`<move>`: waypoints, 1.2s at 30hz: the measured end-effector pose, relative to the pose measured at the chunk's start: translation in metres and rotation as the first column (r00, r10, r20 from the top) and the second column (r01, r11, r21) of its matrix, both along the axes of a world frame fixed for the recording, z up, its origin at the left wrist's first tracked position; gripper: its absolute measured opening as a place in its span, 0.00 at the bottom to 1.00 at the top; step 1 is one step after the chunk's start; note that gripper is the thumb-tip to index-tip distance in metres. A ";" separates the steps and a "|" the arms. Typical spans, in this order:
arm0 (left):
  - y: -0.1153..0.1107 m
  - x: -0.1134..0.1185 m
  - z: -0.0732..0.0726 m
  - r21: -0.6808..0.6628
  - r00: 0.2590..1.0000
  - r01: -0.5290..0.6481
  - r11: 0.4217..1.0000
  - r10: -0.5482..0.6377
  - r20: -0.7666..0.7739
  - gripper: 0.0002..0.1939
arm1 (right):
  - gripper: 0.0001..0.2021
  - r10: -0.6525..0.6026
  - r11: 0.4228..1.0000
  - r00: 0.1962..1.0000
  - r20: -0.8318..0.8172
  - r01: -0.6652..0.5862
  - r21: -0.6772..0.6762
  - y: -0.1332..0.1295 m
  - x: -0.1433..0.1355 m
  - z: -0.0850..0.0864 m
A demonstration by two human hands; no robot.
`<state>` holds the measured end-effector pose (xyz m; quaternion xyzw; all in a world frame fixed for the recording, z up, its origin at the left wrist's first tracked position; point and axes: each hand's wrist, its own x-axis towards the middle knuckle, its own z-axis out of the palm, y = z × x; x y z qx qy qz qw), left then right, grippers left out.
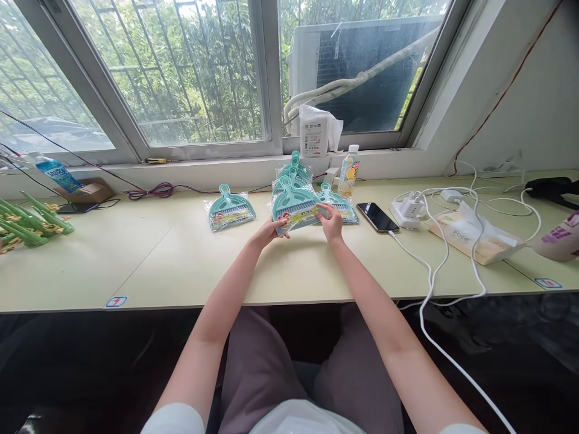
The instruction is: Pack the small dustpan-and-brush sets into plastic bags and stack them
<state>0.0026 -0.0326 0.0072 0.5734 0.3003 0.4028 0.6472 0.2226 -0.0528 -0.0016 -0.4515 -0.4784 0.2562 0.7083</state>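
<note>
Between both hands I hold a teal dustpan and brush set in a clear plastic wrapper with a yellow label. My left hand grips its lower left corner, and my right hand pinches its right edge. Behind it, more wrapped teal sets lie in an overlapping pile, partly hidden. Just right of the held one, another wrapped set lies on the table, partly covered by my right hand. A separate wrapped set rests flat to the left, apart from my hands.
On the right are a phone, a power strip, white cables and a tissue pack. A drink bottle stands behind the sets. Green bundled items and a small cardboard box sit at left.
</note>
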 end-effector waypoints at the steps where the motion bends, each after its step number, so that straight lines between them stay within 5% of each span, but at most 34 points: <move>1: 0.000 -0.001 0.000 0.013 1.000 -0.003 1.000 0.003 -0.022 0.24 | 0.16 0.019 1.000 0.999 -0.049 -0.019 -0.013 0.001 0.001 -0.001; 4: -0.001 -0.002 0.004 0.027 0.997 -0.014 1.000 0.016 -0.078 0.26 | 0.25 0.094 0.989 0.978 -0.186 -0.113 -0.093 0.008 0.003 -0.005; 8: -0.008 -0.002 0.010 0.073 0.993 -0.031 0.997 0.039 -0.111 0.29 | 0.19 0.167 0.969 0.949 -0.269 -0.209 -0.135 0.014 0.005 -0.009; 15: -0.022 0.006 0.017 0.222 0.996 -0.021 0.975 0.041 -0.084 0.62 | 0.21 0.048 0.988 0.924 -0.379 -0.100 -0.119 0.012 0.008 -0.008; 19: -0.022 0.012 0.013 0.305 0.998 0.017 0.952 0.002 -0.064 0.69 | 0.19 -0.005 0.987 0.915 -0.404 -0.060 -0.147 0.014 0.012 -0.010; 22: -0.017 0.013 0.008 0.458 0.990 0.024 0.889 0.044 -0.137 0.63 | 0.19 -0.066 0.983 0.904 -0.423 -0.015 -0.185 0.016 0.014 -0.011; 27: -0.005 0.016 0.000 0.592 0.920 -0.207 0.779 0.361 -0.153 0.18 | 0.18 -0.017 0.981 0.914 -0.405 -0.062 -0.182 0.015 0.014 -0.011; 32: -0.004 0.021 -0.005 0.542 0.876 -0.405 0.736 0.482 0.000 0.16 | 0.18 0.054 0.977 0.945 -0.322 -0.117 -0.178 0.014 0.012 -0.011; 36: -0.001 0.020 -0.004 0.393 0.830 -0.522 0.757 0.556 0.030 0.38 | 0.19 0.069 0.975 0.967 -0.244 -0.117 -0.189 0.011 0.012 -0.008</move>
